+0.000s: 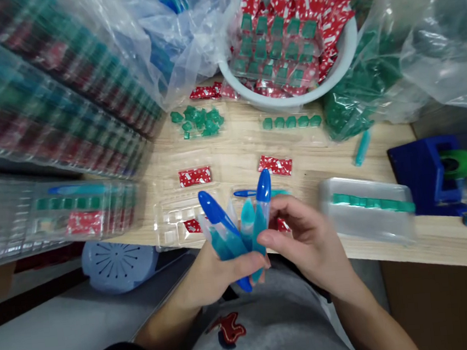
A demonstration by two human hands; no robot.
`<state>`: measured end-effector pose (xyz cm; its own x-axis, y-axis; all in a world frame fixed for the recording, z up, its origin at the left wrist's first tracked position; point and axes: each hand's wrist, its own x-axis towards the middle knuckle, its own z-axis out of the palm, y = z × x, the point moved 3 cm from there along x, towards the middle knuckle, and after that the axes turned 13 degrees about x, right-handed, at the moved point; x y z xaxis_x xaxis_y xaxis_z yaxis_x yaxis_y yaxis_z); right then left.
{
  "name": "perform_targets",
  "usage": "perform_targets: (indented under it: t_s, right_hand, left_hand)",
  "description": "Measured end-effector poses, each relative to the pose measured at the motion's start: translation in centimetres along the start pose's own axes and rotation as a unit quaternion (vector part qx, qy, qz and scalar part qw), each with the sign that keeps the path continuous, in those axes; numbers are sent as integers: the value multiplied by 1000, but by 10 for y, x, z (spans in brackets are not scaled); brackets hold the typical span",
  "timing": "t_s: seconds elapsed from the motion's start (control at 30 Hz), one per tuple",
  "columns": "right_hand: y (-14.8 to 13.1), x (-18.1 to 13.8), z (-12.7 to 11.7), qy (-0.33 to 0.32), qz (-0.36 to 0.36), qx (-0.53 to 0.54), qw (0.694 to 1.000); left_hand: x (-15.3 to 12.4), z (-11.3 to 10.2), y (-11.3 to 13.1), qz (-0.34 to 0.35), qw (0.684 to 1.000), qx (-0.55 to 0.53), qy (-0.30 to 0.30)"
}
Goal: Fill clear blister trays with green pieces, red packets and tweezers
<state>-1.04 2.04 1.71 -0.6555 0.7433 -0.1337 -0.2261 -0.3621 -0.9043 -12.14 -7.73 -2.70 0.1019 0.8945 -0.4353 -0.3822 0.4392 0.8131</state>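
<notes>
Bowl [231, 84] at the upper centre-right holds red packets [333, 28], with a clear tray of green cubes [275, 50] on top; below it, a clear tray carries a row of five green cubes [291, 121], and to the left loose green pieces [201, 120] lie heaped in another; a front tray [168, 225] at centre-left has a red packet [192, 226] in its right part; stacked trays [132, 212] at the left edge show green cubes, red and blue-turquoise; bags [204, 40] bulge along the top.

At lower centre, the left hand [226, 269] is closed round a bunch of blue-and-turquoise pieces [226, 244]; their long axes run up the frame, the left one leaning up-left, the rightmost piece [259, 227] nearly upright, leaning slightly right, blue end uppermost; the right hand [305, 237] is narrow, its thumb against that piece, though I cannot tell whether it grips; bunch and hands hide part of the tray area behind.

A clear box [367, 233] bearing a green strip [372, 203] lies to the right; beyond it stand a blue tape dispenser [421, 173] and a turquoise stick [363, 147].
</notes>
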Motion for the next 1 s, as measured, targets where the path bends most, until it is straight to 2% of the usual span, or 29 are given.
perform_targets:
  t_s: [0.1,0.23,0.43,0.7,0.77,0.93,1.0]
  right_hand:
    - [-1,-5,5,16,44,85,995]
    - [-1,-11,1,33,44,104,993]
    - [-5,-6,0,46,17,183,982]
    - [-6,-6,-4,55,4,190,980]
    - [-7,-7,-4,55,-1,186,981]
    - [-8,-9,-4,43,24,160,986]
    - [-7,-10,-6,53,22,159,986]
  left_hand:
    - [-1,5,5,14,998,-14,-52]
    - [1,10,11,23,994,-29,-99]
    - [2,12,15,52,985,-116,-117]
    - [1,23,21,53,967,-196,-156]
    - [2,25,22,59,967,-195,-150]
    - [1,24,19,45,987,-133,-72]
    - [1,26,20,33,987,-132,-83]
